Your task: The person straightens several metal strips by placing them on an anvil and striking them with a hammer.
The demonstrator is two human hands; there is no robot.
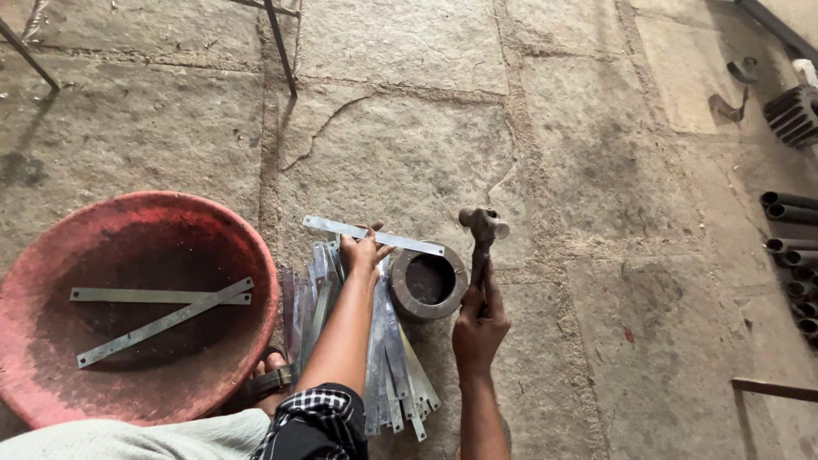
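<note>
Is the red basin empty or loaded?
Loaded, barely: the red basin holds two flat metal strips, one lying level, the other slanting up to meet its right end. Otherwise its bottom is bare.

Red basin (pixel 51 341): left edge and bottom cut by frame and by pale cloth (pixel 128 439). Foot in sandal (pixel 266 379) mostly hidden behind basin and left forearm. Pile of metal strips (pixel 388 366): upper ends under left hand (pixel 362 253), count can't be told. Hammer handle (pixel 481 271) hidden inside right hand (pixel 480 328). Pipes (pixel 788 247) at right cut off by edge; so is ribbed dark part (pixel 794 115), kind unclear. Small dark bits (pixel 740 89) top right too small to tell. Thin rods (pixel 279 47) cut by top edge.
</note>
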